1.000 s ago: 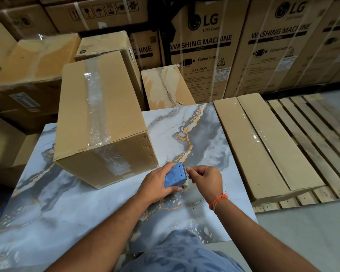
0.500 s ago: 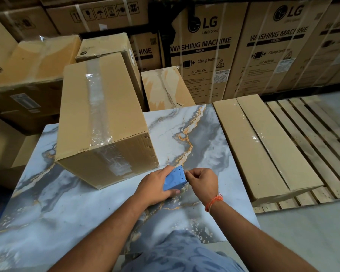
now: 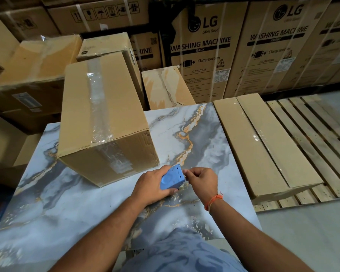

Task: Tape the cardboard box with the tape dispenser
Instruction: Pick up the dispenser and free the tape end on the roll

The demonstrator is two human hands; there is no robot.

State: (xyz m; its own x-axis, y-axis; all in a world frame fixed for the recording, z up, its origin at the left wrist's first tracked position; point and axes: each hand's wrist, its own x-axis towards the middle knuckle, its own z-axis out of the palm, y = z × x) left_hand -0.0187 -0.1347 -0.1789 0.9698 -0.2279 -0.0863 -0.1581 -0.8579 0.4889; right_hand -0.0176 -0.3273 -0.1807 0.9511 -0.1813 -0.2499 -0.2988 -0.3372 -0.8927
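A long cardboard box (image 3: 114, 107) lies on the marbled tabletop (image 3: 71, 201), with a strip of clear tape along its top seam and down its near end. Just right of the box's near corner, my left hand (image 3: 151, 187) grips a small blue tape dispenser (image 3: 172, 177). My right hand (image 3: 201, 181) sits against the dispenser's right end, thumb and forefinger pinched at the tape's end; the tape itself is too thin to see.
A flat, film-wrapped carton (image 3: 263, 142) lies on a wooden pallet (image 3: 312, 130) to the right of the table. Stacked cartons (image 3: 37, 61) crowd the left and back, with tall washing machine boxes (image 3: 206, 50) behind.
Both hands and the dispenser have drifted slightly up and left, towards the box's near end. The right fingers have stayed pinched at the dispenser's end.
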